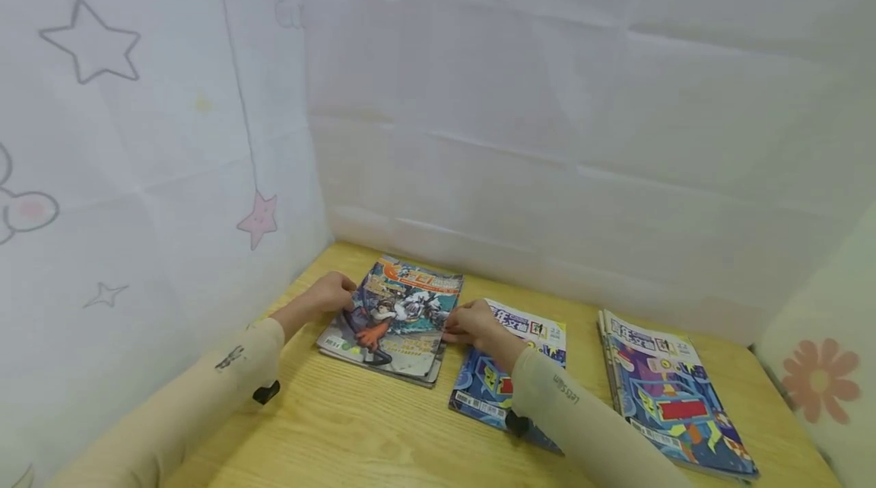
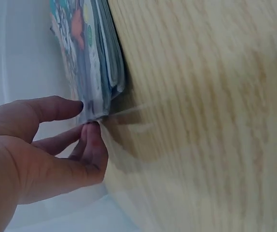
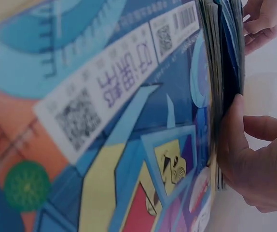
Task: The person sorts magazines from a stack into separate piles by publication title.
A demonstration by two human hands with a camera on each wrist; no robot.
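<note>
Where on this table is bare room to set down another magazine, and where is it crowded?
Free: the wooden table front, near both sleeves, and the strip between the middle magazine and right stack. Crowded: the left stack, flanked by left hand and right hand.

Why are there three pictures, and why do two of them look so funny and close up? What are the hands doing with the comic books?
These are a person's two bare hands, no machine. The big picture comes from a camera on the person's head, looking down at a wooden table. The other two come from small cameras worn on each wrist, so everything there looks huge and tilted.

On the table lie three lots of colourful magazines. The left hand and the right hand hold the two sides of the left stack of magazines. The left wrist picture shows the fingers pinching that stack's edge. Beside it lies a blue magazine, partly under the right arm, and farther right another pile of magazines that nobody touches.
</note>
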